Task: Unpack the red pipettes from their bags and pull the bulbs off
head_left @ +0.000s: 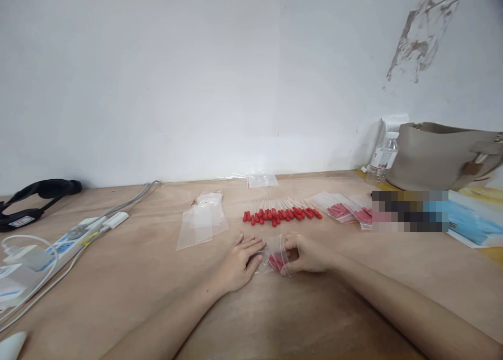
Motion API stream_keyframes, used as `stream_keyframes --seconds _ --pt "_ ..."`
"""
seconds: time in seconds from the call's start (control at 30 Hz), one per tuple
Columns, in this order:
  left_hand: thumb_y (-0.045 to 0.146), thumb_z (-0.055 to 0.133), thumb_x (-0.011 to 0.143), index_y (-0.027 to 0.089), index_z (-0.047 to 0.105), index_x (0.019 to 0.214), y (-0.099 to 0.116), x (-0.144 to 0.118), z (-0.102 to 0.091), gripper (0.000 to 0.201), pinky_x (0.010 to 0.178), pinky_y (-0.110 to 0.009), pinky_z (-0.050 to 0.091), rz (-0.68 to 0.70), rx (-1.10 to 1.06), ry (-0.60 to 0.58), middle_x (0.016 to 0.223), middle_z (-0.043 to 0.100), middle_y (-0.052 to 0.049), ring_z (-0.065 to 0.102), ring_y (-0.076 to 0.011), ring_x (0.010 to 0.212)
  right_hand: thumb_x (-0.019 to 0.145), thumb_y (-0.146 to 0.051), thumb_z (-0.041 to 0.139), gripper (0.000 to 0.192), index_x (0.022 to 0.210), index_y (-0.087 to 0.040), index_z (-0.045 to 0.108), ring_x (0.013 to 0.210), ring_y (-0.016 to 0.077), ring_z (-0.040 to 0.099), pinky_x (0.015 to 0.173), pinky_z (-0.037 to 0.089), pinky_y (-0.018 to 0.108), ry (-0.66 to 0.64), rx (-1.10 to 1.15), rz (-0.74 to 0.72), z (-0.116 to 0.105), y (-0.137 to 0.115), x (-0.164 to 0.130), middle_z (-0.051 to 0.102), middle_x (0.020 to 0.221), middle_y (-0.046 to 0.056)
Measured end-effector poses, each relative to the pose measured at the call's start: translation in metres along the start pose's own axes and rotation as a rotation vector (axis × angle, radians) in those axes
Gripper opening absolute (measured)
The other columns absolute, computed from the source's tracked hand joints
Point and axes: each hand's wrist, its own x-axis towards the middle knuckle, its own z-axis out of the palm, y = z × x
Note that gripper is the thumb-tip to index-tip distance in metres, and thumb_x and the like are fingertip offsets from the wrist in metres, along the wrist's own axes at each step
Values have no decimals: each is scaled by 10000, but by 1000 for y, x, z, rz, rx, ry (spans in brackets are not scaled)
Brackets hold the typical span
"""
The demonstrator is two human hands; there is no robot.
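Pressing a small clear bag [275, 258] flat on the wooden table [157, 286], the left hand [239, 263] lies palm down with fingers spread on the bag's left edge, grasping nothing, while the right hand [304, 252] pinches the bag's right end between thumb and fingers. The bag sits directly between the two hands, near the table's front middle, and holds several red-tipped droppers [277, 261] whose exact heading inside cannot be told, though the bag's long axis appears to run left to right, its mouth toward the right hand, which has the closer hold on it. Just beyond the bag, farther from the person, lies a loose row of red-tipped droppers [281, 214], red bulbs toward the person and clear stems pointing at the wall. Left of that row rests a stack of empty clear bags [202, 221]; right of it, filled bags [341, 209]. A water bottle [382, 158] and a beige handbag [442, 155] stand at the table's far right.
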Motion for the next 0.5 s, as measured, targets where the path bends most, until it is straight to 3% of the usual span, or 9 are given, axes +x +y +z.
stream_keyframes --seconds 0.23,0.37,0.5 --pt "319 388 869 213 349 1282 2 -3 -3 429 1059 -434 234 13 -83 37 1274 475 -54 391 -203 1207 652 -236 623 125 766 -185 614 697 124 489 619 381 234 48 -279 -62 4 -7 -5 564 815 10" --pt "340 433 849 217 345 1229 6 -6 -12 409 1033 -413 283 36 -162 -24 1286 452 -67 422 -199 1175 711 -207 558 76 774 -178 587 681 113 472 603 371 222 90 -233 -62 2 -5 -4 548 796 11" --pt "344 406 868 221 505 993 8 -7 -17 202 1043 -404 256 97 -183 -72 1307 436 -53 372 -193 1221 714 -218 560 84 783 -176 581 647 104 464 572 360 211 86 -100 -66 4 2 -3 547 738 -5"
